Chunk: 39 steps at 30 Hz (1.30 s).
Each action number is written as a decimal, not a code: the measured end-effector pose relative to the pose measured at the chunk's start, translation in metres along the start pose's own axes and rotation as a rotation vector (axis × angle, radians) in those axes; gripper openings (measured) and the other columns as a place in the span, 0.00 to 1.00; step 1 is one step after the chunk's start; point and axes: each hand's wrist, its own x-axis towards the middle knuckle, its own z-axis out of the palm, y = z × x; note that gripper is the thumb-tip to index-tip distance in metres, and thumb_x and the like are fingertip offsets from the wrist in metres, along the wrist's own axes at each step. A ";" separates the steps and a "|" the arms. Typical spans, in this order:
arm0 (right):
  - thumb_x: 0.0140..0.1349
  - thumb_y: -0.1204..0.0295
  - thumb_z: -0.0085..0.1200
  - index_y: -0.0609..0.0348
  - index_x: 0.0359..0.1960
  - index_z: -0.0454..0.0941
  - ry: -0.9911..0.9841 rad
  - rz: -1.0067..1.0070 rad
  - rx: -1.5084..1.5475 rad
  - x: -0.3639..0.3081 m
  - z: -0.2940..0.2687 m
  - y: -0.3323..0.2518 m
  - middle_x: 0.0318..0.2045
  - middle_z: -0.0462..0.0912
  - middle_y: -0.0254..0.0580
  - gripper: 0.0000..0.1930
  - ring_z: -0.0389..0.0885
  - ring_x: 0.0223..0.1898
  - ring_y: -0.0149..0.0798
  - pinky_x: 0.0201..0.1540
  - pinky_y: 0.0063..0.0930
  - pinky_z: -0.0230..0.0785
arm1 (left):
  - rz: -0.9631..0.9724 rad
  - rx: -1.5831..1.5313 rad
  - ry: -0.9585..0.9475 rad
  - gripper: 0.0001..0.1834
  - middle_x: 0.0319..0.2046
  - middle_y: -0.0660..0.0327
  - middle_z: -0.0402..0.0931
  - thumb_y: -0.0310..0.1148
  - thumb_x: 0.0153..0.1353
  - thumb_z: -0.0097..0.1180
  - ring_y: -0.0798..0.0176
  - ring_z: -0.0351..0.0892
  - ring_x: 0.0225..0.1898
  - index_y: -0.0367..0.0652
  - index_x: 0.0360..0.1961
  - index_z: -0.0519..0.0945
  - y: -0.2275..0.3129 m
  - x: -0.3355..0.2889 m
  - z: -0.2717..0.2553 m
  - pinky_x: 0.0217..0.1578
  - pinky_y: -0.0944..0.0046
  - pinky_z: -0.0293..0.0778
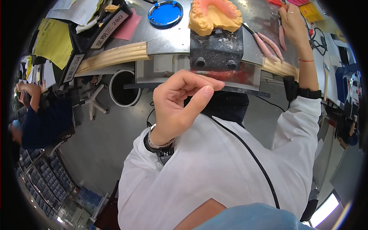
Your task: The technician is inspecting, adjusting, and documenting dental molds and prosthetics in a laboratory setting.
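My left hand (180, 105) is raised in front of my chest, apart from the bench. Its thumb and index finger are pinched together, and anything between them is too small to make out. At the far right of the bench, my right hand (294, 25) has its fingers curled closed, their tips partly hidden; what they grip does not show plainly. Pliers with pink-wrapped handles (268, 48) lie to its left, and another pink handle (282, 37) sits just below it. A yellow plaster dental cast (209, 26) with a pink plate (220, 7) stands on a black box with knobs (216, 50).
A blue round dish (165, 14) lies left of the cast. Black file trays (82, 42) with papers stand at the left. An open drawer (153, 71) and a bin (125, 88) are below the bench edge. Cables (320, 44) lie at the right. Another person (46, 115) sits far left.
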 end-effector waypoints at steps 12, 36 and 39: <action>0.68 0.64 0.42 0.72 0.48 0.72 0.311 0.265 -0.061 0.003 -0.049 0.025 0.48 0.73 0.53 0.19 0.73 0.53 0.49 0.56 0.41 0.64 | -0.111 -0.192 -0.035 0.05 0.38 0.47 0.80 0.27 0.59 0.55 0.58 0.82 0.40 0.35 0.31 0.76 0.001 -0.004 0.008 0.45 0.61 0.78; 0.40 0.83 0.63 0.54 0.47 0.77 -0.243 0.211 0.836 -0.184 -0.099 -0.223 0.36 0.73 0.41 0.26 0.70 0.37 0.46 0.42 0.35 0.64 | 0.086 0.034 0.050 0.08 0.36 0.47 0.79 0.18 0.54 0.52 0.59 0.81 0.37 0.30 0.36 0.79 -0.018 -0.025 0.004 0.39 0.64 0.78; 0.40 0.80 0.65 0.50 0.48 0.78 -0.227 0.258 0.825 -0.182 -0.101 -0.225 0.37 0.72 0.40 0.28 0.70 0.39 0.45 0.42 0.35 0.63 | 0.243 0.195 -0.021 0.09 0.36 0.46 0.79 0.17 0.53 0.52 0.58 0.80 0.37 0.29 0.35 0.80 -0.015 -0.024 -0.001 0.39 0.64 0.77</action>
